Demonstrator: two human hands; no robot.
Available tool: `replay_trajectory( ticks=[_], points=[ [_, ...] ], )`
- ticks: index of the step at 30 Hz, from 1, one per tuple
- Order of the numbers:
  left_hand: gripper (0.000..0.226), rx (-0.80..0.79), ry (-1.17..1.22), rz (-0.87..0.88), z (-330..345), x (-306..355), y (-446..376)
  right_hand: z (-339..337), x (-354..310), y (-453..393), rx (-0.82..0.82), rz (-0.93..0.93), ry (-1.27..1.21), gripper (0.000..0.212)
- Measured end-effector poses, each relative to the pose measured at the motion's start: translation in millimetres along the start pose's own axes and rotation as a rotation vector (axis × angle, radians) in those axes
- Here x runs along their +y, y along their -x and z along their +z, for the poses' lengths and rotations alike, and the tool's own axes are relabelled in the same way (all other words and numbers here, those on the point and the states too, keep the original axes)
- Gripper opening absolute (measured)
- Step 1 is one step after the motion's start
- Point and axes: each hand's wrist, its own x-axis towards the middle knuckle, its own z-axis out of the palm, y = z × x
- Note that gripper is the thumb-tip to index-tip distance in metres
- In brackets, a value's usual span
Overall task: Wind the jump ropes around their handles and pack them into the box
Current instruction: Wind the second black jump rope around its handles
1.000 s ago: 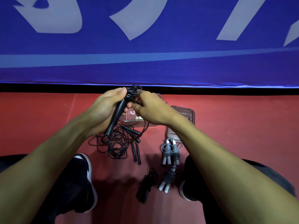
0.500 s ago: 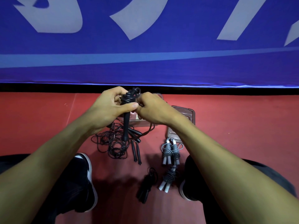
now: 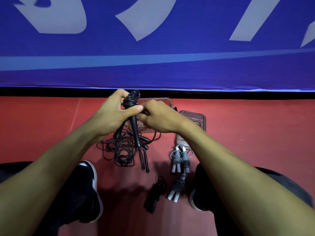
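Gripping black jump rope handles in left hand, right hand pinching cord, clear box behind

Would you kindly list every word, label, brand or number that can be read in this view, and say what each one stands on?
None can be read.
Blue banner: large pale shapes, probably parts of characters, cropped by the frame's top edge; not readable.
Box lid: raised moulding only, no legible text.
Black jump rope in the left hand and right hand: no marking shows.
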Motion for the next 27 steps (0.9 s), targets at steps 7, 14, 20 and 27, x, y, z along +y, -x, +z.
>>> replay_trajectory(
  ticks=[7,14,20,27],
  points=[
    [0.030,0.025,0.042,0.033,0.0,-2.6,-1.0,-1.1,-3.2,-0.3,0.017,0.003,-0.017,0.033],
    [0.027,-0.020,0.026,0.033,1.6,-4.5,-2.0,-2.3,-3.9,5.7,-0.008,0.005,0.017,0.034],
    [0.042,0.012,-0.108,0.086,-0.5,-2.5,0.2,-0.7,-2.1,2.0,0.007,0.047,0.041,0.025],
    [0.034,0.115,-0.124,0.075,-5.3,-2.5,-2.7,2.7,3.8,0.0,0.000,0.075,0.068,0.017]
  ],
)
